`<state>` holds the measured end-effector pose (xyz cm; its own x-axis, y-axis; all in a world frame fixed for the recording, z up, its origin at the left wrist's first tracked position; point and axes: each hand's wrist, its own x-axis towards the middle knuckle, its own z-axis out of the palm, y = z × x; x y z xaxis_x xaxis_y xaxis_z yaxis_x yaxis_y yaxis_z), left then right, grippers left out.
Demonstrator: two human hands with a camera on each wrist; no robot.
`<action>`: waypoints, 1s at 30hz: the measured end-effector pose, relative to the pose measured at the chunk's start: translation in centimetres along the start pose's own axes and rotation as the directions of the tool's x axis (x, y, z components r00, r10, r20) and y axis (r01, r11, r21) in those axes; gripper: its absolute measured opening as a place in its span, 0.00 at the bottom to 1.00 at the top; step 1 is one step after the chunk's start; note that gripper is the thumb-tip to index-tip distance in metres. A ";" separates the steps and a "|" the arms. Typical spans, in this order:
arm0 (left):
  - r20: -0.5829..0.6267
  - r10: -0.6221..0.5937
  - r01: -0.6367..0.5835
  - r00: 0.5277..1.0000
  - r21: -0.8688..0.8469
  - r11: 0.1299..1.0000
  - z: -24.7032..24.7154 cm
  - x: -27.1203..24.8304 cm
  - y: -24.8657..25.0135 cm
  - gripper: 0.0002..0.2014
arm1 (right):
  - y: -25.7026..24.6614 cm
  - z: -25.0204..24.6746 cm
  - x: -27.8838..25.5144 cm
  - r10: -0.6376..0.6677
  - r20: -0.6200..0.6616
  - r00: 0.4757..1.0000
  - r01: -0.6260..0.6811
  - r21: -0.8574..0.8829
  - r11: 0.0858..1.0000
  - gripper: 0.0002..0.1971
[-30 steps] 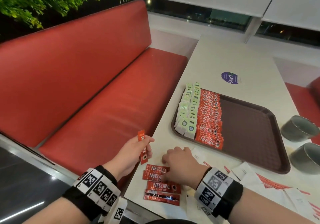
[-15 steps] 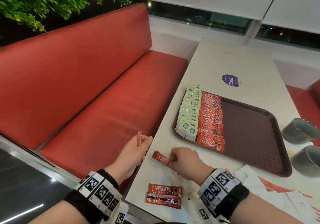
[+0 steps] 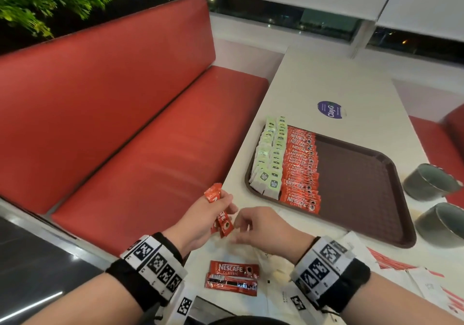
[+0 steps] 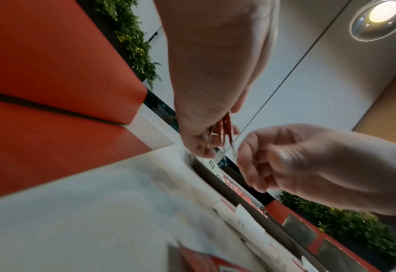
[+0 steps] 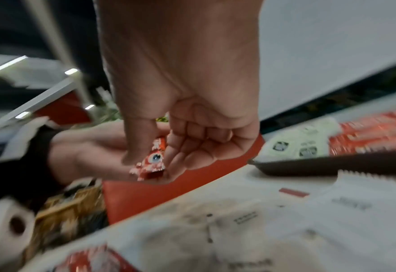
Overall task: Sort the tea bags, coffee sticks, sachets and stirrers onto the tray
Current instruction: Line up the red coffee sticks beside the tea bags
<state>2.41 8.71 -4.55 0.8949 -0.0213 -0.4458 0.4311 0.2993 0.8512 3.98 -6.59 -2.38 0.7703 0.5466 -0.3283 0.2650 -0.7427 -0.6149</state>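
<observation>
Red coffee sticks stand fanned in the left hand, low and centre-left in the head view, just off the near-left edge of the white table. The fingers curl round the little bundle, thumb pressing it from the front; one stick's end pokes up above the knuckles. The right hand hovers just beside it over the table edge, fingers loosely bent; its thumb and forefinger lie by the lower ends of the sticks, and whether they pinch one cannot be told. Both wrists wear black bands with checkered markers.

In the left wrist view the sticks appear edge-on, thin red strips hanging below the left hand, and the right hand comes in from the right with curled fingers close to their tips, a narrow gap seeming to show. The right wrist view, blurred, shows the printed end of a stick between the right hand's thumb and fingers, with the left palm behind it.

Only the head view shows the brown tray at centre-right with green tea bags and a row of coffee sticks along its left side, two more sticks at the bottom centre, and white sachets at lower right.
</observation>
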 end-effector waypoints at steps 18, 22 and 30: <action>-0.115 0.049 -0.049 0.992 0.005 0.999 -2.2 -1.1 -1.0 0.09 | 0.2 3.4 -0.8 0.002 0.164 0.986 0.095 -0.577 0.811 0.07; -0.126 0.042 -0.041 0.991 0.017 0.999 -1.9 -0.9 -0.9 0.09 | 1.1 1.6 -0.6 0.087 0.125 0.988 -0.036 -0.364 0.931 0.05; 0.076 0.009 -0.016 0.997 0.098 0.995 0.5 -0.3 0.1 0.05 | 5.0 -3.5 -1.6 0.097 0.130 0.987 -0.161 0.717 0.679 0.04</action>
<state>2.23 8.24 -4.15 0.9049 -0.0908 -0.4158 0.4255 0.2051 0.8814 6.05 -12.52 -2.37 0.7107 0.5177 -0.4764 -0.3594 -0.3149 -0.8784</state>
